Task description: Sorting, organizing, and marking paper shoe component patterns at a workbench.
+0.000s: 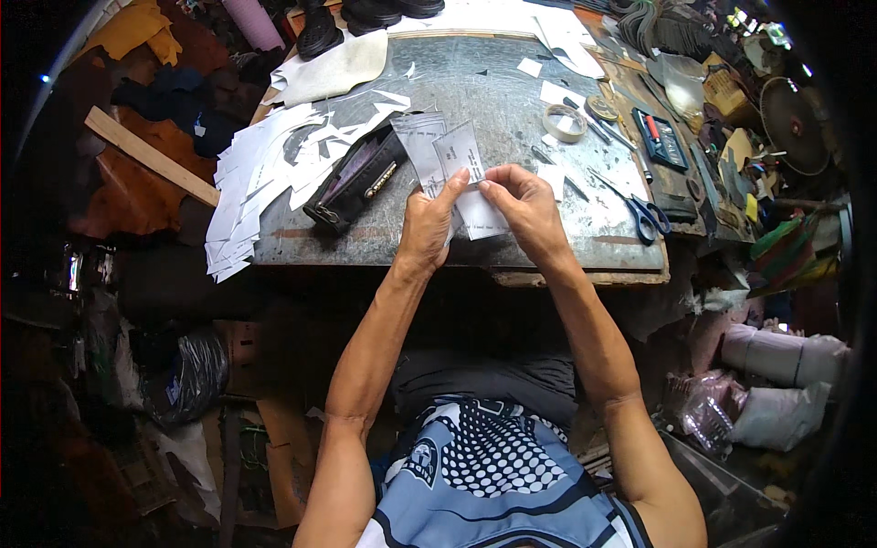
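Note:
Several printed paper pieces (459, 151) are held up over the front of the workbench. My left hand (427, 221) is closed round them, its thumb lying on the front sheet. At their right edge my right hand (527, 208) is closed too, thumb and forefinger pinching a paper there. Below the fingers hangs the lower part of a printed sheet (481, 217). Just left of the papers a black bag (352, 187) with a metal fitting lies open on the bench, with something purplish inside.
White cut paper pieces (242, 196) spread over the bench's left edge. Blue-handled scissors (645, 219), a tape roll (564, 123) and a dark tool case (660, 139) lie on the right. Black shoes (318, 32) stand at the back of the metal-topped bench (457, 68). A wooden strip (151, 155) juts in from the left.

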Motion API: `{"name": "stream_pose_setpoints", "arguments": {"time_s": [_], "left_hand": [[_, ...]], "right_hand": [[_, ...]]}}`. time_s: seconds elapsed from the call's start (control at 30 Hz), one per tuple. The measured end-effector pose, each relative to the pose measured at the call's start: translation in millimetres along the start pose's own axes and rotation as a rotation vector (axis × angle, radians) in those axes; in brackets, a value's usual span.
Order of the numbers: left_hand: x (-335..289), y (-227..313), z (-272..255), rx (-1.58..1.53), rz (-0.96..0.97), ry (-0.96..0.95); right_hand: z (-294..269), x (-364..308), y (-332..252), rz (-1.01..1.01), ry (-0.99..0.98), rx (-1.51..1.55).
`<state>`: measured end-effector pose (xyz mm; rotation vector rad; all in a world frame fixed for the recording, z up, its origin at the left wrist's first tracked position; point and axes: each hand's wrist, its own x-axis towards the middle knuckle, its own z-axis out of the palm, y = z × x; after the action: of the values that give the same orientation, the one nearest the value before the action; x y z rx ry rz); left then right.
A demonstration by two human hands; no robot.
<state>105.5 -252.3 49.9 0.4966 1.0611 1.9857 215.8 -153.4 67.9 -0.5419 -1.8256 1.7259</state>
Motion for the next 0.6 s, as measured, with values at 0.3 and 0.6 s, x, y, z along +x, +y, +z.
{"name": "stream_pose_setpoints", "arguments": {"time_s": [0.3, 0.6], "left_hand": [[4.3, 1.6, -5.2, -0.091, 0.083, 0.08], [5.7, 7.7, -20.7, -0.005, -0.022, 0.089]], "right_hand": [[-7.5, -19.6, 1.4, 0.197, -0.182, -0.014], [-55.4, -9.9, -49.0, -0.181, 0.05, 0.231]]}}
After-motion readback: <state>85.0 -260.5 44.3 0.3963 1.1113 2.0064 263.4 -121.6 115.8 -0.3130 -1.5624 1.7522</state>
